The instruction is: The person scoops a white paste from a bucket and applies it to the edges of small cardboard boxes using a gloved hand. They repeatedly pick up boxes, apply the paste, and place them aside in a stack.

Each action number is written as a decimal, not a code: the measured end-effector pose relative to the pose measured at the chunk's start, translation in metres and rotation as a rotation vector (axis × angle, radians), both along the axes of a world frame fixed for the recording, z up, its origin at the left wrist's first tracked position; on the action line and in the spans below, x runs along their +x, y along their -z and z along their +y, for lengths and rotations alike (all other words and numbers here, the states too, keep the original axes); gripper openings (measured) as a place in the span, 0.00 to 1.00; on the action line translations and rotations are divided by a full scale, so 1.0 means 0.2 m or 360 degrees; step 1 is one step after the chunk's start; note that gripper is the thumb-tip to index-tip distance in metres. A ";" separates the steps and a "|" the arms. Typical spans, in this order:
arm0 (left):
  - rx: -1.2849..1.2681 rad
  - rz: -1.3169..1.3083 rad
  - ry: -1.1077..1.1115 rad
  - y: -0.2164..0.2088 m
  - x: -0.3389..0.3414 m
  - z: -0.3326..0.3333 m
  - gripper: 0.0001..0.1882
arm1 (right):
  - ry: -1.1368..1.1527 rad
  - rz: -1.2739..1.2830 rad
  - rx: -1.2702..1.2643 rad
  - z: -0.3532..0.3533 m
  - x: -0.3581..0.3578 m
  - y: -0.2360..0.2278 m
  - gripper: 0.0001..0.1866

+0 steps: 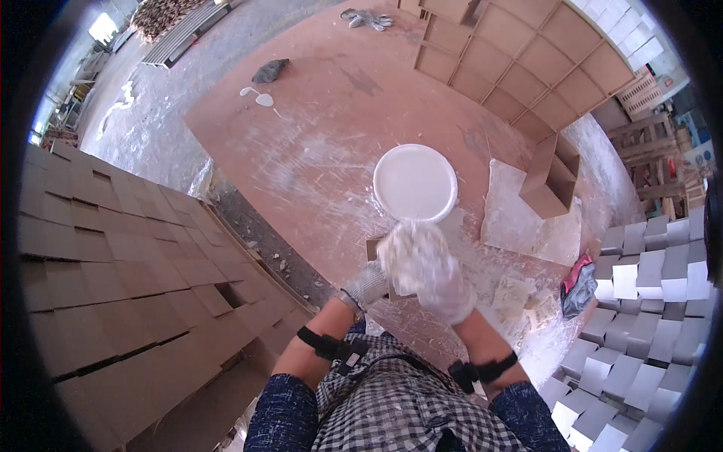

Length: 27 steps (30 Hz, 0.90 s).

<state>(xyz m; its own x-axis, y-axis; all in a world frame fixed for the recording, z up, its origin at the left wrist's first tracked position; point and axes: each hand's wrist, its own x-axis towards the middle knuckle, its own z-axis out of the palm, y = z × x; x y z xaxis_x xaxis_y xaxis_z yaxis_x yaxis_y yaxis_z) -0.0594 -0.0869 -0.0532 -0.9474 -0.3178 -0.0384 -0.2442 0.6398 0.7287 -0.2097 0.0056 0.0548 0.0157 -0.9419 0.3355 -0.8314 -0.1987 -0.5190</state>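
Observation:
In front of me stands a round white tub (416, 149) holding smooth white liquid. My left hand (366, 285), in a knitted glove, grips a small brown cardboard box (372, 247), which is mostly hidden behind my right hand. The right hand (446, 280) wears a whitish, smeared glove and is blurred by motion. Its fingers close round a pale, lumpy thing (407, 255) that I cannot make out, over the box and just below the tub's near rim.
Stacked brown boxes (128, 271) rise at my left, and rows of white-faced boxes (648, 301) at my right. An open cardboard box (553, 181) stands on a stained sheet (501, 207). Beyond are a large box grid (520, 60), gloves (367, 19) and a dark stone (270, 71).

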 end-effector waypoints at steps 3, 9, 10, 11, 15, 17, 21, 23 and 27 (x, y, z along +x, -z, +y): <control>0.1931 0.0273 -0.0860 0.13 0.03 0.05 0.21 | -0.0259 0.0262 -0.0019 0.18 0.12 -0.10 0.19; 0.1281 0.0092 -0.0599 0.24 0.02 0.05 0.20 | -0.0118 0.0329 0.0043 0.05 0.01 0.00 0.24; 0.0774 -0.0084 -0.0432 0.17 -0.05 0.04 0.20 | -0.0013 0.0253 0.0103 -0.02 -0.06 0.01 0.25; 0.0254 -0.0245 -0.0285 0.13 -0.09 0.05 0.20 | 0.0069 0.0170 0.0150 -0.05 -0.09 0.02 0.26; 0.0973 0.0846 -0.0467 0.36 -0.05 0.08 0.22 | -0.0143 0.0604 -0.0147 0.02 0.02 -0.06 0.25; 0.0662 0.0374 -0.0371 0.11 -0.05 0.03 0.22 | 0.0017 0.0232 -0.0016 0.26 0.10 -0.01 0.22; 0.0093 -0.0419 -0.0233 -0.08 -0.07 0.01 0.23 | -0.0068 0.0118 0.0009 0.50 0.09 -0.01 0.21; -0.0002 -0.0332 -0.0231 -0.10 -0.08 0.01 0.23 | 0.0009 -0.0598 0.0160 0.54 0.04 -0.01 0.20; 0.0750 0.0063 -0.0506 0.09 -0.05 0.02 0.23 | 0.0222 -0.0403 -0.0131 0.34 -0.03 -0.16 0.19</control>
<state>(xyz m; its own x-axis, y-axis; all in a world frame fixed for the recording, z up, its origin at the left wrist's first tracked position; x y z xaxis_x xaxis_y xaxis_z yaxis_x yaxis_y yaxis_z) -0.0696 -0.0836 -0.0711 -0.8114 -0.5447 -0.2119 -0.3386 0.1426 0.9301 -0.2159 0.0744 0.0873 -0.2057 -0.8987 0.3874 -0.6996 -0.1417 -0.7003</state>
